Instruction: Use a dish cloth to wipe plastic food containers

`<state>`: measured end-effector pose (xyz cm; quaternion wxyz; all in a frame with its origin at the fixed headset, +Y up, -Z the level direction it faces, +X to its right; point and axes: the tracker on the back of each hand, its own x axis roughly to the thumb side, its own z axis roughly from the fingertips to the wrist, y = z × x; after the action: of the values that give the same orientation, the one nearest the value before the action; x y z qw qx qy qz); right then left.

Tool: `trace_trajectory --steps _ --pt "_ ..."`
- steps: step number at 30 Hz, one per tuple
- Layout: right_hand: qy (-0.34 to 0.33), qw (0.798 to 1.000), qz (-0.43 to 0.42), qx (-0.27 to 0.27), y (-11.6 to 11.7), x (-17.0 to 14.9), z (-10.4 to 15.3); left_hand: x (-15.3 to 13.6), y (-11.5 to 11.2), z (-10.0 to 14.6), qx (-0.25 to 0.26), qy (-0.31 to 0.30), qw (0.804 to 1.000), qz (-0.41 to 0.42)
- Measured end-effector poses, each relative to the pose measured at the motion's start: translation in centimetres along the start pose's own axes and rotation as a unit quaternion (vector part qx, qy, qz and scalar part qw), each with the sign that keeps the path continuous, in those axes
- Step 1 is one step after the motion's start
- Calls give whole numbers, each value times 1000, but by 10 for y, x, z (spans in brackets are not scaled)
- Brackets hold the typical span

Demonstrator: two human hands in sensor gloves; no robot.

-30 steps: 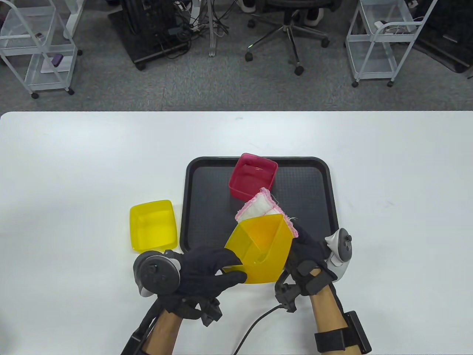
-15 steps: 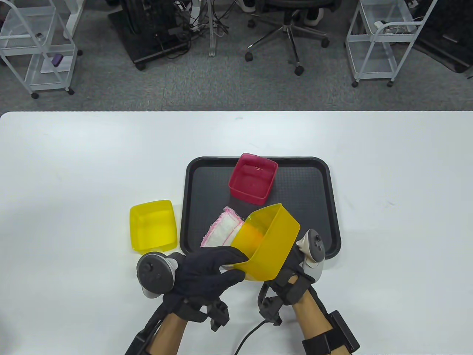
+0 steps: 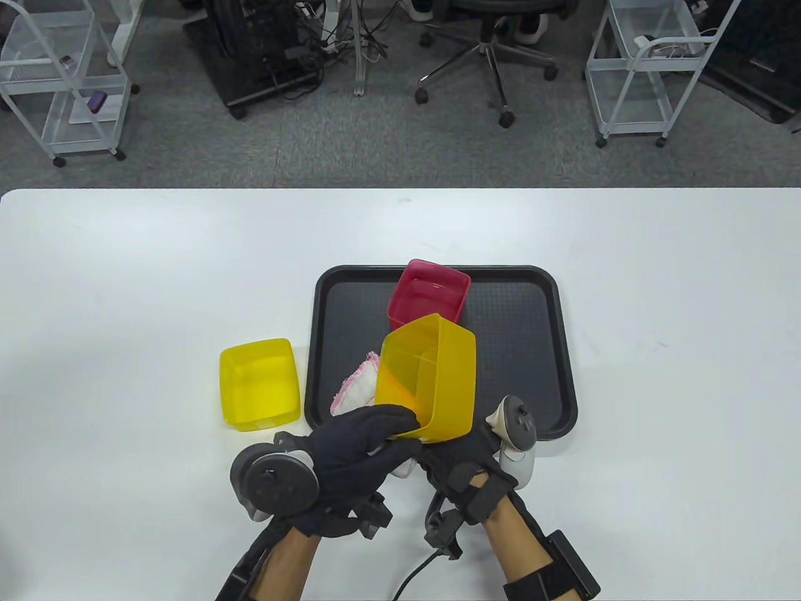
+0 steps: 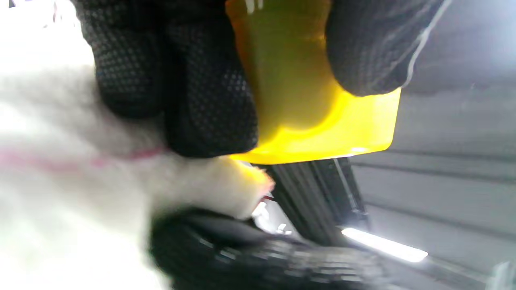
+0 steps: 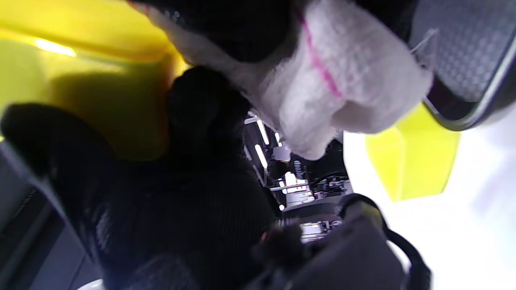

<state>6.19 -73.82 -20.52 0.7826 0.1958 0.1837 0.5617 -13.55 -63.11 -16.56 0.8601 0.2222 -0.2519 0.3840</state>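
My left hand grips the near rim of a yellow plastic container and holds it tilted above the tray's front edge. In the left wrist view my fingers pinch its yellow wall. My right hand is under and behind the container and holds the white, pink-edged dish cloth against its underside. The cloth is bunched in my fingers in the right wrist view. A red container stands on the black tray.
A second yellow container stands open side up on the white table, just left of the tray. It also shows in the right wrist view. Carts and an office chair stand beyond the table's far edge.
The held container has turned from leaning right to standing more upright. The cloth has swept from behind its right side to under its left side. My right hand has moved left.
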Motion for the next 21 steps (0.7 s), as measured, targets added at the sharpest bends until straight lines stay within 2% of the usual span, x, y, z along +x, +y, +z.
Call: trace_trajectory --steps 4,8,13,15,18,21 --pt "51 999 16 -4 1 -1 1 -5 -3 4 8 -11 988 -151" --pt "65 998 -3 -15 -5 -2 3 -16 -5 6 -11 -1 978 -207" --pt "-1 997 -7 -80 -18 10 6 -19 -4 4 -13 17 981 -195" --pt "-41 991 -32 -121 -25 17 9 -22 -5 3 -30 37 989 -138" --pt "-77 984 -41 -155 -35 20 13 -18 -10 1 -66 21 995 -78" --pt "-95 978 -42 -181 -43 20 15 -6 -18 1 -81 0 996 -41"
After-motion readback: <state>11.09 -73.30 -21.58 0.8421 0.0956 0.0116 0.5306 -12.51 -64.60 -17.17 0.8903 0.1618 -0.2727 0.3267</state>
